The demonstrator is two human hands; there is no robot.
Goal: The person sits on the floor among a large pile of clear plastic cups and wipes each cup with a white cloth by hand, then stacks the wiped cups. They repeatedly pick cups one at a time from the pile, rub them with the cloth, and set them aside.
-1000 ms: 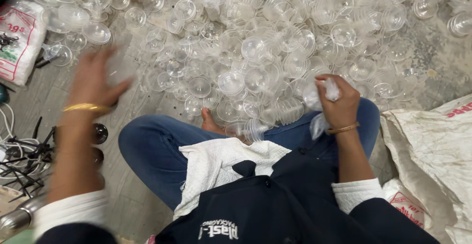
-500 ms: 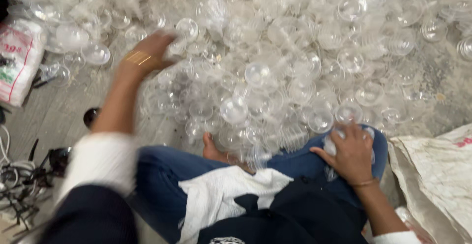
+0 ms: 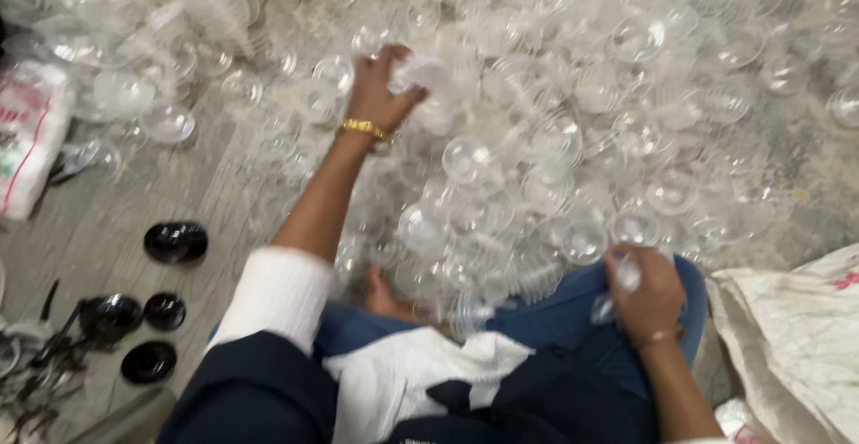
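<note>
A big heap of clear plastic dome lids covers the floor in front of me. My left hand, with a gold bangle at the wrist, reaches far into the heap and grips a clear plastic lid. Over my blue-jeaned knee, my right hand is closed around a small stack of clear lids. My bare foot shows under the near edge of the heap.
Black round lids and dark bits lie on the grey floor at the left. A white printed sack lies at the far left, another white sack at the right. A white cloth rests on my lap.
My left arm has stretched forward and to the right, deeper into the heap, and closed on a lid. The right hand stays at the knee with its lids.
</note>
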